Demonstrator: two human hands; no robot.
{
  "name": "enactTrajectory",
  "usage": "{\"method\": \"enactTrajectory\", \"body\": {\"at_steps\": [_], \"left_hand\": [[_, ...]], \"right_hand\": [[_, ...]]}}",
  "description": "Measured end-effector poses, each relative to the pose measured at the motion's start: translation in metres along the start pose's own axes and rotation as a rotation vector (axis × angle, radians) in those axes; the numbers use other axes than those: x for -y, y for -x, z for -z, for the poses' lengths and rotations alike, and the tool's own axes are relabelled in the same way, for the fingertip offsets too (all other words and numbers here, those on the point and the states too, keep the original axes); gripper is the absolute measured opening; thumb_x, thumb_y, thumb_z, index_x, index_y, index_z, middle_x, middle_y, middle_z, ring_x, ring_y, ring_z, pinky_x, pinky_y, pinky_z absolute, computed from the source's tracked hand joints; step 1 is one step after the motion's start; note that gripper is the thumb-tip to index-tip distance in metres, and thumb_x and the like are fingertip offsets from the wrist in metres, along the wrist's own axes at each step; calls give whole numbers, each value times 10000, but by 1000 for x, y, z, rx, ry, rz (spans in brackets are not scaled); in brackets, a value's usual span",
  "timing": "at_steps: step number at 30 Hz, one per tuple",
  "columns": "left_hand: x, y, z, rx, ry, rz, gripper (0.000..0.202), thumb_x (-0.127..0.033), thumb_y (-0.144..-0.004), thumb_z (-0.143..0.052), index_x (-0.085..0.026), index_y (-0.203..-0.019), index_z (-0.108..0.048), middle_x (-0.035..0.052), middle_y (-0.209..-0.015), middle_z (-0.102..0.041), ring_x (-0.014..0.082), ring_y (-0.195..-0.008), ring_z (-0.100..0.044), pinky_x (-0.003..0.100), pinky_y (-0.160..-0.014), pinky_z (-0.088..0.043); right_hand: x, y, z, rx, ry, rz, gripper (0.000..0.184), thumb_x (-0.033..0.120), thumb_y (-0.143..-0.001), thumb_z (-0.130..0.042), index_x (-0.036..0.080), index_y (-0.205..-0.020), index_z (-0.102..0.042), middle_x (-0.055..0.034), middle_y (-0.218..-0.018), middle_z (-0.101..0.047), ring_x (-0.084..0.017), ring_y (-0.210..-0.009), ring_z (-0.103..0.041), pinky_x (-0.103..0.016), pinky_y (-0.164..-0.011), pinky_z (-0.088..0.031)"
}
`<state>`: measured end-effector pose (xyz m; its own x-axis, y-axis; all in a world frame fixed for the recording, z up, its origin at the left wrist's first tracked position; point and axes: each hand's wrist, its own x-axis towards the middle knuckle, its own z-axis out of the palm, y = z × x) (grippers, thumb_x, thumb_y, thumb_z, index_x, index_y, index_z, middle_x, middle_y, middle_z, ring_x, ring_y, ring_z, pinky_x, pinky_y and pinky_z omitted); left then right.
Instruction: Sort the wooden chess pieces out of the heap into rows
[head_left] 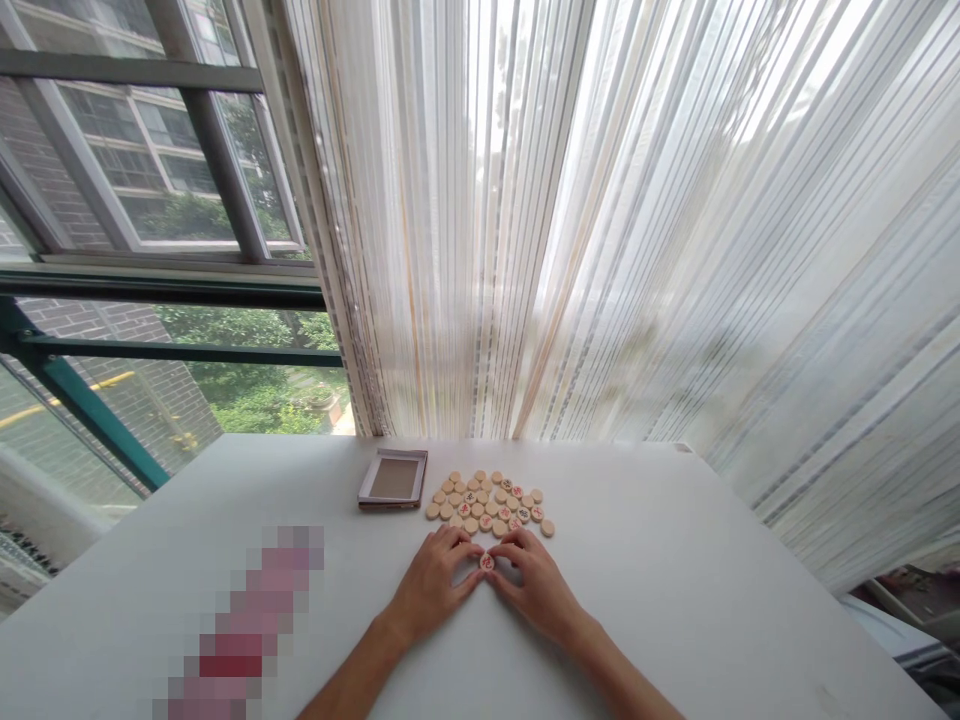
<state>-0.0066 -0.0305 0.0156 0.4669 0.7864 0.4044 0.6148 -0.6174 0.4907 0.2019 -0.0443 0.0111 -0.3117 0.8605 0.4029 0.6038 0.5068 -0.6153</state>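
A round wooden Chinese chess piece (487, 562) with a red character faces up between my hands at the near side of a loose group of similar pieces (478, 510). The fingertips of my left hand (435, 578) are closed on its left edge. From the other side, the thumb and fingers of my right hand (538, 585) pinch its right edge. Some pieces in the group show red or black characters; many show plain faces. A few of the nearest ones are partly covered by my fingers.
An open shallow box (393, 480) lies left of the pieces on the white table (675, 560). On the table's left is a pixelated pinkish shape (255, 620) that I cannot make out. String curtains (465, 250) hang behind the far edge, beside a window.
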Motion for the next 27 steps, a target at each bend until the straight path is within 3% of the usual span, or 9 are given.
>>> {"method": "enactTrajectory", "body": {"at_steps": [5, 9, 12, 18, 23, 27], "left_hand": [[-1, 0, 0, 4, 25, -14, 150, -277, -889, -648, -259, -1037, -656, 56, -989, -658, 249, -940, -593, 389, -846, -483], [-2, -2, 1, 24, 51, -25, 85, -231, -909, -618, -255, -985, -647, 34, -970, -679, 237, -937, -600, 374, -848, -468], [-1, -1, 1, 2, 73, 3, 98, -225, -889, -648, -242, -985, -641, 31, -957, -686, 232, -905, -606, 365, -843, -465], [-1, 0, 2, -6, 111, 71, 90, -196, -865, -666, -226, -948, -645, 18, -893, -680, 203, -799, -601, 330, -789, -466], [-1, 1, 2, -12, 125, 76, 96, -214, -874, -639, -217, -969, -659, 32, -891, -684, 204, -802, -607, 331, -804, -467], [-1, 2, 3, -16, 191, 115, 98, -263, -888, -628, -223, -972, -656, 34, -917, -696, 202, -802, -617, 325, -807, -472]], "right_hand": [[-2, -4, 0, 35, -2, -40, 76, 198, -865, -634, 239, -921, -664, -20, -859, -654, -188, -778, -604, -292, -719, -505], [2, -7, -1, 73, -4, -42, 200, 133, -828, -634, 258, -982, -657, -4, -891, -675, -189, -802, -609, -290, -754, -488], [5, -6, -4, 68, 17, -55, 244, 153, -819, -659, 273, -1031, -668, -14, -927, -661, -196, -822, -601, -293, -770, -480], [10, -5, -7, 42, 13, -111, 117, 204, -830, -666, 252, -936, -680, -19, -913, -639, -193, -833, -583, -289, -775, -458], [13, -3, -4, 14, -95, -145, 58, 189, -849, -626, 223, -891, -649, -15, -869, -655, -183, -796, -574, -291, -768, -448], [10, -1, -5, -21, -363, -203, 94, 283, -908, -588, 215, -955, -632, -32, -851, -670, -185, -756, -614, -289, -710, -483]]}}
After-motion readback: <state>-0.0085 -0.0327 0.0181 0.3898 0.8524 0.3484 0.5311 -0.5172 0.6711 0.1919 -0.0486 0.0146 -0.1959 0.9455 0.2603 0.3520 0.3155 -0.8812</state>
